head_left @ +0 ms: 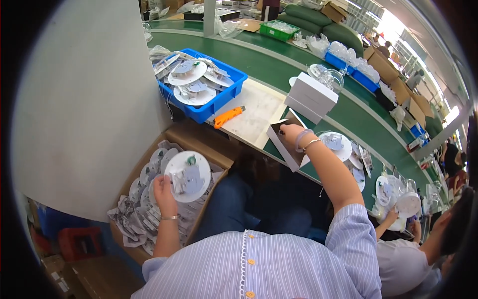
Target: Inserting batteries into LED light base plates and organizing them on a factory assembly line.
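My left hand (pixel 163 192) grips the edge of a round white lamp plate (pixel 189 175) with a small circuit part on it, held over a brown cardboard box (pixel 219 158) packed with several more such plates in wrappers. My right hand (pixel 290 133), with bracelets on the wrist, reaches forward and holds an open white carton (pixel 285 148) at the edge of the green conveyor belt (pixel 358 117). Another round plate (pixel 336 144) lies just right of that hand.
A blue bin (pixel 230 94) of round plates stands at the back left beside an orange utility knife (pixel 228 117) on a pale board. Two stacked white boxes (pixel 312 95) sit on the belt. A co-worker's hand (pixel 391 217) holds a round plate at the right. A grey pillar (pixel 84 99) rises on the left.
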`<state>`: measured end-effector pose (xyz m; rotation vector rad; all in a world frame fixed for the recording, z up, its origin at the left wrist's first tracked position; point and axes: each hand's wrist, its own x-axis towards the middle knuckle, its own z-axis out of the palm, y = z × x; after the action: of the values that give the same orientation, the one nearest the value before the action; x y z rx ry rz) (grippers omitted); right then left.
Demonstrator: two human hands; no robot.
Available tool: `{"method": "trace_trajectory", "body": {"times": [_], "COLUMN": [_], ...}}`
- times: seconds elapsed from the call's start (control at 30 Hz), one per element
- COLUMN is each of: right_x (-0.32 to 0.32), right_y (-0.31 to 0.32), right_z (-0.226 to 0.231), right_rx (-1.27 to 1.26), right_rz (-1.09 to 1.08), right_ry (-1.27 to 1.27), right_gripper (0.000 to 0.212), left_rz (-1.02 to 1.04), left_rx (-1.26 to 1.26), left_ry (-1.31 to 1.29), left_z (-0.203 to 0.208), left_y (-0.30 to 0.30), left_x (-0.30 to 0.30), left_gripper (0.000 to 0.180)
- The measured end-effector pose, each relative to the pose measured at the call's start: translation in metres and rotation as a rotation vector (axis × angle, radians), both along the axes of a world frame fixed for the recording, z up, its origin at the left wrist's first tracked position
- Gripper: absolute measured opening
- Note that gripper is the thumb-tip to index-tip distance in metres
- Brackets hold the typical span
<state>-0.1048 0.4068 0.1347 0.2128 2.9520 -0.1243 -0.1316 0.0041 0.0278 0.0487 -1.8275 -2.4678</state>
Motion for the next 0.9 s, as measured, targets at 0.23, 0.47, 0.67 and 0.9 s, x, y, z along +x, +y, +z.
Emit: {"method": "trace_trajectory", "body": {"times": [0.23, 0.47, 0.67, 0.9], "right_x": [0.035, 0.103, 0.135, 0.162], "right_y": [-0.008, -0.028, -0.027, -0.022], "right_z": [0.025, -0.003, -0.027, -0.038], "right_rx": [-1.667, -2.872, -2.952, -2.753], "right_rz": [-0.440, -0.131, -0.283, -0.214], "right_ry": [0.248, -0.078, -0.011, 0.220], "right_gripper": [0.014, 0.025, 0.026, 0.026], "left_rz": [-0.325, -0.668, -0.749, -0.973], "left_rx": [0.678, 0.768, 0.686, 0.799], "left_ry": [-0.434, -0.514, -0.643, -0.626], "left_z": [0.007, 0.011, 0.010, 0.043], "left_y": [0.033, 0.074, 0.120, 0.145], "left_x": [0.004, 0.018, 0.042, 0.071], "left_gripper": [0.035, 0.036, 0.038, 0.044]}}
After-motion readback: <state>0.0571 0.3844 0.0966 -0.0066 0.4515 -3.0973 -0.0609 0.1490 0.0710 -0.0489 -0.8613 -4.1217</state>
